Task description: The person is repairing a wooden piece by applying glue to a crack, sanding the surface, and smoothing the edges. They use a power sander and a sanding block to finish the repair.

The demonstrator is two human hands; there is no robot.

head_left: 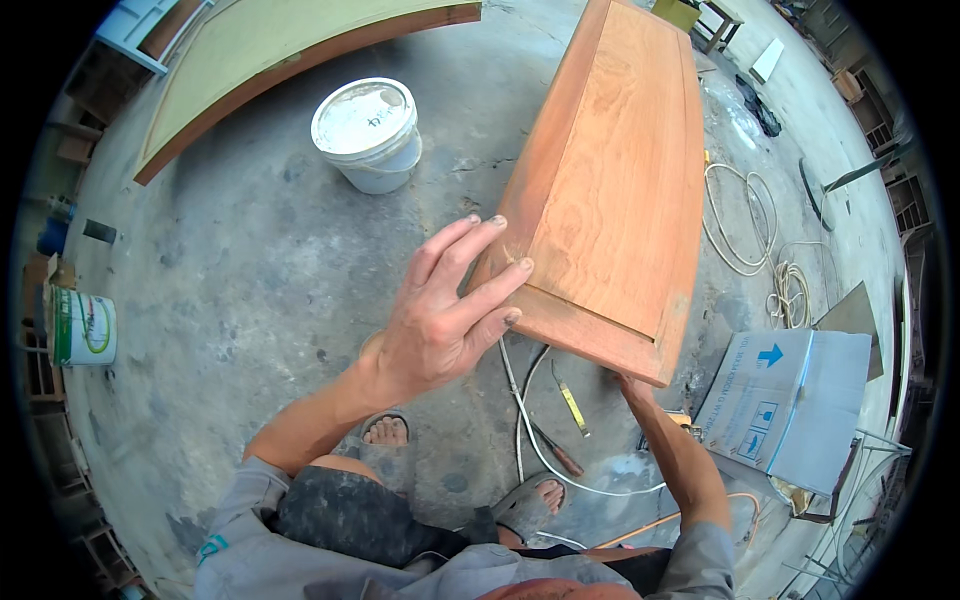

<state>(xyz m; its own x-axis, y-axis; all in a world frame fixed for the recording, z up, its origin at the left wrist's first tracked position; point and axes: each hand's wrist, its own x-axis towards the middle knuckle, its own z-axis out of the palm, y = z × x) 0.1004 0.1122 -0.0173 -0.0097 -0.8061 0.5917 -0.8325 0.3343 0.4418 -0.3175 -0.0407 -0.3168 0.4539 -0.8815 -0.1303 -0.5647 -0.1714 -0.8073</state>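
A reddish-brown wooden panel (620,180) with a framed border stretches away from me, its near end raised toward my hands. My left hand (445,300) is at its near left corner, fingers stretched apart and fingertips on or just over the wood, holding nothing. A pale scuffed patch shows on the corner by those fingers. My right hand (632,388) reaches under the near right end of the panel, where its fingers are hidden. Below the panel on the floor lie a yellow utility knife (572,408) and a tool with a brown handle (565,460).
A lidded white bucket (375,150) stands left of the panel. Beyond it lies a large pale board (300,45). A cardboard box (790,400) sits at the right, near coiled cable (790,295). A white cord (600,490) runs by my feet. Another bucket (88,325) is far left.
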